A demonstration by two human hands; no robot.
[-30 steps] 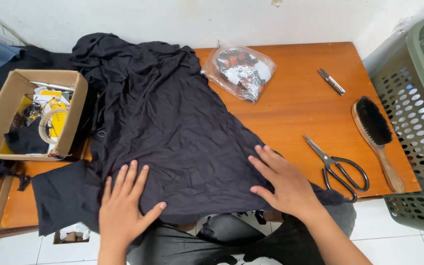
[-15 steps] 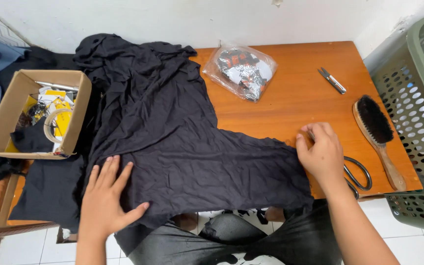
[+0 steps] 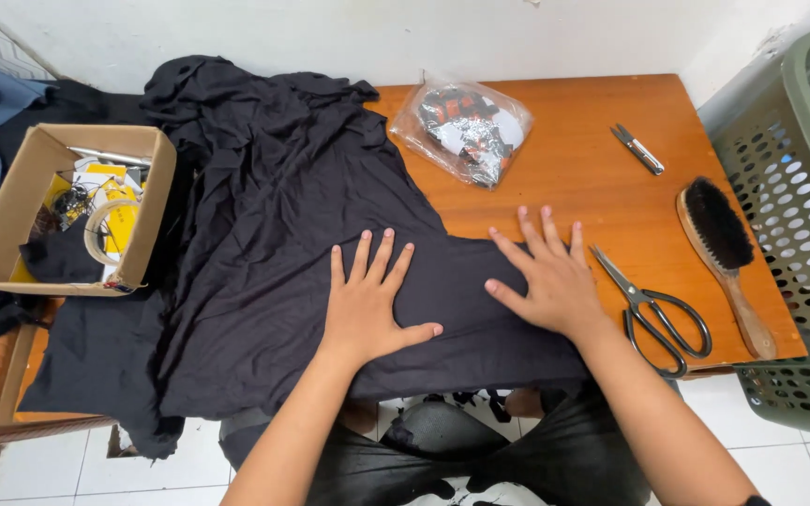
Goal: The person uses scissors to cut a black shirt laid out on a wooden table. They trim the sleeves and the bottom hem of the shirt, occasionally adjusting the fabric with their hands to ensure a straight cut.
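A large black cloth (image 3: 264,225) lies spread over the left and middle of a wooden table (image 3: 574,169). My left hand (image 3: 367,300) rests flat on it with fingers spread, near the front edge. My right hand (image 3: 547,272) lies flat on the cloth's right end, fingers apart, its fingertips reaching the bare wood. Neither hand holds anything. Black scissors (image 3: 653,309) lie just right of my right hand.
A wooden brush with black bristles (image 3: 724,253) lies right of the scissors. A small clipper (image 3: 637,148) and a clear plastic bag of small parts (image 3: 463,131) sit at the back. A cardboard box of oddments (image 3: 58,206) stands left. A green perforated basket (image 3: 799,206) stands right.
My left hand slid from the cloth's left front to its middle. My right hand moved left, away from the scissors. The cloth lies smoother along the front.
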